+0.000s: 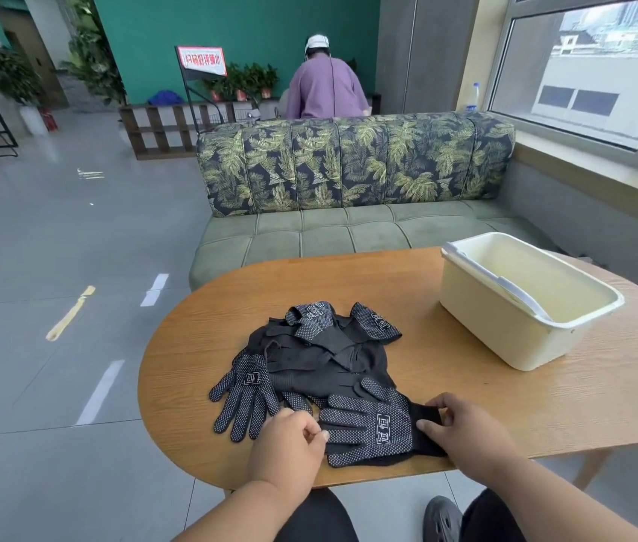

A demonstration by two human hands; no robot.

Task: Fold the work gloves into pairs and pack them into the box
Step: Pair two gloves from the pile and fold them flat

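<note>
On the oval wooden table [466, 385], both hands pinch a dotted black glove [372, 428].

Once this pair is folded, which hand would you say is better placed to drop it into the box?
Probably the right hand: it already pinches the cuff of the near glove, and the box sits on that side of the table. The left hand holds the fingertip end, farther away.

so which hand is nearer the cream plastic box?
Right. The right hand pinches the nearest black dotted glove's cuff, below the cream plastic box; the left hand grips its fingertips, farther left.
</note>
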